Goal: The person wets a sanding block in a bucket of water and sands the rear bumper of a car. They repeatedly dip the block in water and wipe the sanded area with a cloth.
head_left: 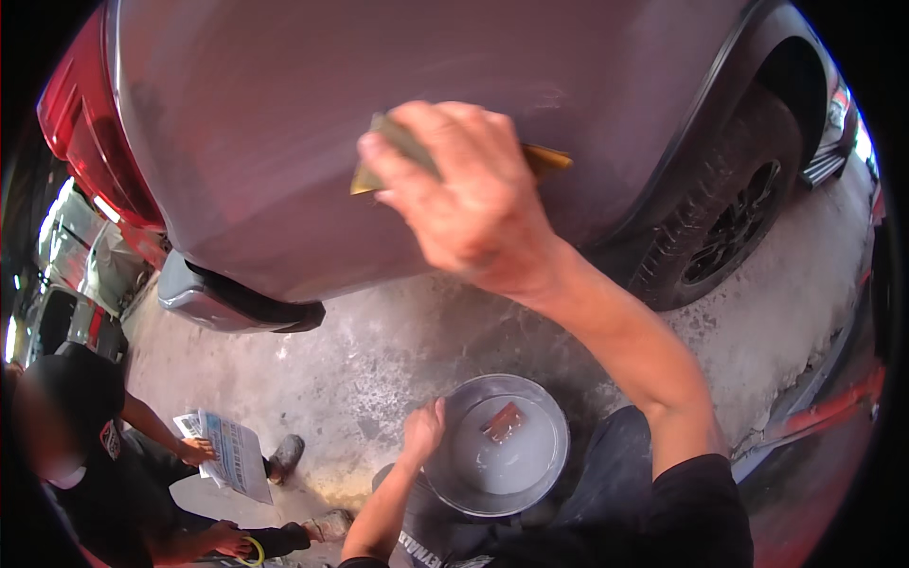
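My right hand [464, 189] is pressed to the grey-purple car body panel [256, 104], between the tail light and the rear wheel. Its fingers are wrapped round a sanding block [405, 144], with yellowish sandpaper [547, 159] sticking out on both sides. Down by my lap, my left hand [424, 431] is closed on the rim of a round metal bucket [559, 426]. Cloudy greyish water fills part of the bucket, and a reddish-brown rectangular piece [503, 423] lies in it. My left fingertips are partly hidden at the rim.
A red tail light [99, 142] and a bumper corner [232, 298] bound the panel at left; a black tyre [724, 208] stands at right. At lower left another person sits holding newspaper [237, 454] and a yellow ring [254, 551], perhaps tape. The concrete floor [350, 369] is stained.
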`<state>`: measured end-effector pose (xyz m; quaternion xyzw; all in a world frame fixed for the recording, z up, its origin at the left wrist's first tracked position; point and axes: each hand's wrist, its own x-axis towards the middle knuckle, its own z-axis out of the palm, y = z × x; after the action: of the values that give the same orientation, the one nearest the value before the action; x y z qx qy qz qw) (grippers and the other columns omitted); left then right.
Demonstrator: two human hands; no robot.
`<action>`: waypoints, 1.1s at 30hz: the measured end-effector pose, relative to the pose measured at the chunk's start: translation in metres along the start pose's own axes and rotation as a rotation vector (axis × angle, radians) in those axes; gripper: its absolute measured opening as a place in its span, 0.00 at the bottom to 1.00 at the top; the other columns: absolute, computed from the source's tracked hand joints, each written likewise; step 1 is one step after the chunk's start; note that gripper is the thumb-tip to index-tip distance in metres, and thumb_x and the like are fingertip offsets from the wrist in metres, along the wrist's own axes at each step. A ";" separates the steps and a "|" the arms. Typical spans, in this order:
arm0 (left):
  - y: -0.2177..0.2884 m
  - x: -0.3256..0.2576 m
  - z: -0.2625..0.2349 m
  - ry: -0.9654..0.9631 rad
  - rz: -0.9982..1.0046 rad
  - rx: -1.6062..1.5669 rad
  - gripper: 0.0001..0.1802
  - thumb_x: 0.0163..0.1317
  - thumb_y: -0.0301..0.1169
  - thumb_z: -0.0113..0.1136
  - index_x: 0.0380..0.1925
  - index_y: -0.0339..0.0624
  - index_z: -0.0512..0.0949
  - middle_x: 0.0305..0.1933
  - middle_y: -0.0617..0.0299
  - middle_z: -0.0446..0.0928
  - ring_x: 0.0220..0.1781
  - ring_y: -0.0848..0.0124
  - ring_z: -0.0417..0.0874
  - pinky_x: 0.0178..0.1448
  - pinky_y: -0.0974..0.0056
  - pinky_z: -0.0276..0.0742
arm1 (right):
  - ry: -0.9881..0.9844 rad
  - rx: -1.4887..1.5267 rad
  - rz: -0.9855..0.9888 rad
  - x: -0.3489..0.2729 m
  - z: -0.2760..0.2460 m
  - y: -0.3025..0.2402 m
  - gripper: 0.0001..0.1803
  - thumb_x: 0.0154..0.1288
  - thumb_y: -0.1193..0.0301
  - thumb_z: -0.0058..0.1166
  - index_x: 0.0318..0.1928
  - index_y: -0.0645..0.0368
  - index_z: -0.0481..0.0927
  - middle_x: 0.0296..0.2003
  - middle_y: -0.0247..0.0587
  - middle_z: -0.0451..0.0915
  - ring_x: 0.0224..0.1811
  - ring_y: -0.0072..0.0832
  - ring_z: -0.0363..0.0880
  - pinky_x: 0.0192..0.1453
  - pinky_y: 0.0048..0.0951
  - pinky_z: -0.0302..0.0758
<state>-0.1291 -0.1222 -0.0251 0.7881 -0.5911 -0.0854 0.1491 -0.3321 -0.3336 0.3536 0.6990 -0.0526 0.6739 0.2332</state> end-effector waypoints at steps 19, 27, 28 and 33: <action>0.229 0.114 -0.305 0.582 0.517 -0.134 0.52 0.71 0.35 0.62 0.87 0.39 0.43 0.19 0.46 0.81 0.23 0.42 0.85 0.36 0.45 0.84 | -0.595 0.641 1.848 -0.216 -0.115 -0.182 0.28 0.78 0.61 0.66 0.67 0.69 0.79 0.55 0.46 0.88 0.57 0.28 0.85 0.63 0.31 0.80; 0.324 0.146 -0.260 0.435 0.723 -0.077 0.47 0.71 0.36 0.60 0.86 0.48 0.52 0.29 0.39 0.85 0.30 0.40 0.88 0.40 0.40 0.86 | -0.607 0.730 1.788 -0.189 -0.129 -0.163 0.25 0.75 0.65 0.68 0.65 0.68 0.81 0.51 0.44 0.89 0.53 0.26 0.86 0.59 0.29 0.81; 0.325 0.151 -0.248 0.391 0.817 -0.197 0.43 0.71 0.36 0.61 0.84 0.48 0.59 0.30 0.39 0.86 0.31 0.39 0.88 0.42 0.41 0.85 | -0.579 0.750 1.788 -0.192 -0.135 -0.151 0.25 0.76 0.65 0.67 0.65 0.68 0.81 0.52 0.43 0.89 0.53 0.26 0.86 0.59 0.29 0.82; 0.263 0.105 -0.209 0.342 0.704 -0.694 0.21 0.72 0.33 0.66 0.63 0.44 0.84 0.27 0.45 0.83 0.29 0.49 0.88 0.39 0.52 0.83 | -0.110 1.070 1.802 -0.168 -0.163 -0.056 0.25 0.80 0.63 0.61 0.68 0.65 0.79 0.58 0.43 0.87 0.58 0.30 0.85 0.66 0.33 0.80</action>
<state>-0.2721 -0.2626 0.2640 0.4485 -0.7244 -0.0911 0.5155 -0.4742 -0.2599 0.1745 0.4426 -0.2592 0.5010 -0.6971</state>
